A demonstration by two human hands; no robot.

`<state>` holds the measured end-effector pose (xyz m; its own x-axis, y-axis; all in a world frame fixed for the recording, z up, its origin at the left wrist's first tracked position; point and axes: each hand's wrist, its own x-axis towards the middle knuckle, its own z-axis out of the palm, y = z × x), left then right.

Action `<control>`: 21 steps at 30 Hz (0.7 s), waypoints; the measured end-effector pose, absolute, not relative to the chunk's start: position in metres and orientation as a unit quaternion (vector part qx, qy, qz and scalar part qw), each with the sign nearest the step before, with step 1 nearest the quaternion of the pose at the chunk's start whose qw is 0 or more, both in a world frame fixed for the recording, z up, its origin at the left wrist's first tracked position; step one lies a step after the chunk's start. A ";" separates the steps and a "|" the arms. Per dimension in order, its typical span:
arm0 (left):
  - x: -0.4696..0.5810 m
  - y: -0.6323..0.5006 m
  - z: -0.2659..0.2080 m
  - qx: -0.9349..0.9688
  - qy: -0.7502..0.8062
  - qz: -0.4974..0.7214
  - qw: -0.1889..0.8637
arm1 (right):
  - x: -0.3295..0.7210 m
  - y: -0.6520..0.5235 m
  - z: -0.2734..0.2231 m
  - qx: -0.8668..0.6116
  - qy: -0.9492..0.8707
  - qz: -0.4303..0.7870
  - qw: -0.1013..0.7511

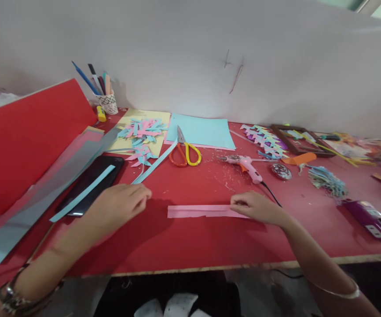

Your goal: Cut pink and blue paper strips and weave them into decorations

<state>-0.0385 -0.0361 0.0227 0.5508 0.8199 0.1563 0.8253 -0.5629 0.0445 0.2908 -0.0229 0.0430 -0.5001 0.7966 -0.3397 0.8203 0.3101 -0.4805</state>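
Observation:
A folded pink paper strip [197,211] lies lengthwise on the red tabletop in front of me. My right hand [258,207] has its fingers curled onto the strip's right end and covers part of it. Off the strip's left end, my left hand [121,203] is held with fingers curled, and nothing shows in them. Just behind that hand, a light blue paper strip [157,164] slants up toward scissors [184,149] with red and yellow handles. Another blue strip [83,193] rests across a black phone [103,169] beside my left forearm.
A pink glue gun [245,165] with a black cord lies beyond my right hand. Cut paper pieces [144,132] sit on a yellow sheet, beside a blue sheet [203,130]. Long paper strips [45,193] and a red board [28,145] stand left; a purple pack [368,220] lies right.

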 end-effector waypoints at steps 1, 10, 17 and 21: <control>-0.031 -0.040 0.021 -0.891 -0.448 -0.076 0.009 | 0.290 -0.024 0.043 0.515 0.810 -0.279 0.035; -0.006 -0.071 -0.004 -0.922 -0.380 -0.025 0.075 | 0.246 -0.026 0.052 0.507 0.846 -0.159 0.048; -0.013 -0.048 -0.001 -0.919 -0.388 0.007 0.068 | 0.193 -0.008 0.047 0.419 0.886 -0.186 0.063; -0.011 -0.032 0.002 -0.918 -0.390 0.020 0.064 | 0.176 0.002 0.047 0.416 0.879 -0.226 0.053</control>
